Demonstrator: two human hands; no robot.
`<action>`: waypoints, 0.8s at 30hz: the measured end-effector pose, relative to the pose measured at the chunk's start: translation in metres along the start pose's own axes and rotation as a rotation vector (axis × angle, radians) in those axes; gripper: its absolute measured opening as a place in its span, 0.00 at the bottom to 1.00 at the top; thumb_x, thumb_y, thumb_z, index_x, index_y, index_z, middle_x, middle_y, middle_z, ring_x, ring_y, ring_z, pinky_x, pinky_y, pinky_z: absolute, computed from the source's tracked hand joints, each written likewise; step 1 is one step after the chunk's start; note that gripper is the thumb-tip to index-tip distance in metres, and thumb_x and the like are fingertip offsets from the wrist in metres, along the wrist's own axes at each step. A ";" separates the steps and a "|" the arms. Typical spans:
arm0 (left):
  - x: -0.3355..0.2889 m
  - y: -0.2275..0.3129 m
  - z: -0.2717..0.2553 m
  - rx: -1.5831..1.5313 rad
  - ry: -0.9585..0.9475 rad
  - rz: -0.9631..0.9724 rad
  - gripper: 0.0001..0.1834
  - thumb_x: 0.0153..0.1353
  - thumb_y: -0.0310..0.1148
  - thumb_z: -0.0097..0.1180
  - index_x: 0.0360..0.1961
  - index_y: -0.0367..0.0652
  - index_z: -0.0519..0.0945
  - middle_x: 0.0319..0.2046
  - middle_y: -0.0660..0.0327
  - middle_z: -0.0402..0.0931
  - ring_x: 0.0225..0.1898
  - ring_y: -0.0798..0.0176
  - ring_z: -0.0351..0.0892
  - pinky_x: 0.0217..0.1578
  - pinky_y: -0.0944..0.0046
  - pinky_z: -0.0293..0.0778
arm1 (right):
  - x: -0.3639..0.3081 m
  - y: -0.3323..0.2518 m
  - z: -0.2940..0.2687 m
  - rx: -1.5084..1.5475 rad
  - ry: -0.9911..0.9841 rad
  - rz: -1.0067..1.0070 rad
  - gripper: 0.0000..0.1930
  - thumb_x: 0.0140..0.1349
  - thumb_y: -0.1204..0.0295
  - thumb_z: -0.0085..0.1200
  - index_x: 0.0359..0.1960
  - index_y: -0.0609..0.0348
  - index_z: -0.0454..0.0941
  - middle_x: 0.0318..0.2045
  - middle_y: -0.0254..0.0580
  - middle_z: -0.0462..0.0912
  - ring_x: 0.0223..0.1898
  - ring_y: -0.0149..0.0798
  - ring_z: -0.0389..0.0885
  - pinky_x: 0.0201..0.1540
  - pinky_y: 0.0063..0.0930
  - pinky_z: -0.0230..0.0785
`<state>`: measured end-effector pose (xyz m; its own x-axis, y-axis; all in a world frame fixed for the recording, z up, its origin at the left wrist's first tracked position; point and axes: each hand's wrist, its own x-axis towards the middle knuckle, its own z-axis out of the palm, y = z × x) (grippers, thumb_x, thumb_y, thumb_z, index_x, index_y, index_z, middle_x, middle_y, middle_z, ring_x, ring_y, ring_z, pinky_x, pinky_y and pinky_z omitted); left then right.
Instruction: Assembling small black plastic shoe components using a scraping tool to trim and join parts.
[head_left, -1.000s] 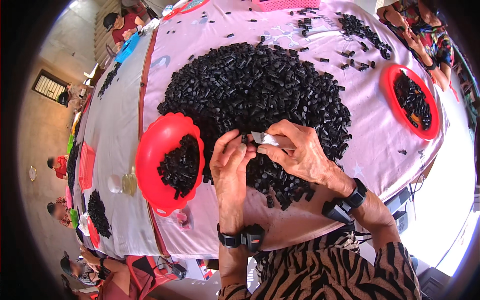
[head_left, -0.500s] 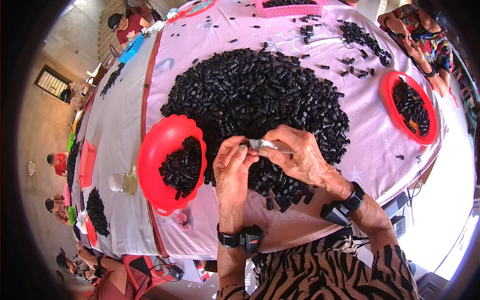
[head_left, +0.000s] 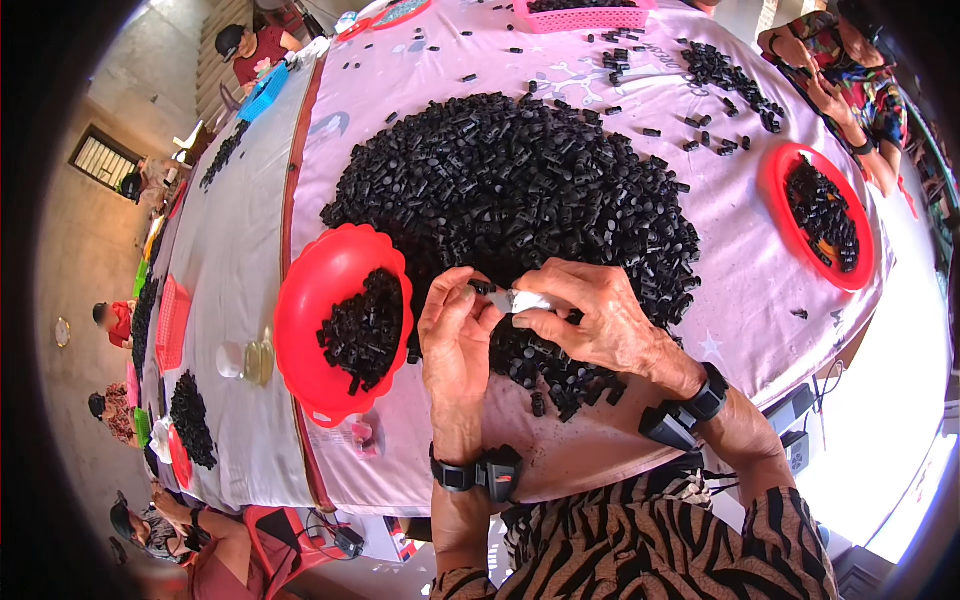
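My left hand (head_left: 455,335) pinches a small black cylindrical part (head_left: 482,287) between thumb and fingertips, in front of the big heap of similar black parts (head_left: 510,190). Close beside it, my right hand (head_left: 595,315) is closed on a whitish, shiny piece (head_left: 530,301), perhaps cloth or a small tool; its kind is unclear. Its left end is near the black part, and my right fingers cover the rest. Left of my left hand stands a red scalloped bowl (head_left: 305,300) with a smaller pile of black parts (head_left: 365,335) in it.
Another red bowl (head_left: 777,205) of black parts stands at the right, near a person (head_left: 835,95). A pink basket (head_left: 585,18) is at the far edge. Loose black parts lie scattered on the pink tablecloth (head_left: 750,330). A small jar (head_left: 260,362) stands left of the near bowl.
My hands have moved slightly apart. The black part now shows more plainly at my left fingertips, and my left hand has shifted a little to the left.
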<state>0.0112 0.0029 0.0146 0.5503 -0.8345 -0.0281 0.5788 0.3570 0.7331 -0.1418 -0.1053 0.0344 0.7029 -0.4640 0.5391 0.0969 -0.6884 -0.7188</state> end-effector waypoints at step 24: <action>-0.001 0.000 0.004 -0.124 -0.038 -0.182 0.14 0.67 0.26 0.54 0.52 0.33 0.76 0.40 0.58 0.79 0.38 0.70 0.78 0.37 0.73 0.74 | -0.002 0.001 0.004 -0.038 0.103 0.021 0.11 0.57 0.66 0.65 0.34 0.58 0.77 0.25 0.44 0.81 0.24 0.50 0.82 0.24 0.37 0.72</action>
<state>0.0084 0.0022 0.0171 0.4083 -0.9042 -0.1255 0.7376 0.2458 0.6290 -0.1407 -0.1032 0.0308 0.6284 -0.5321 0.5675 0.0543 -0.6977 -0.7143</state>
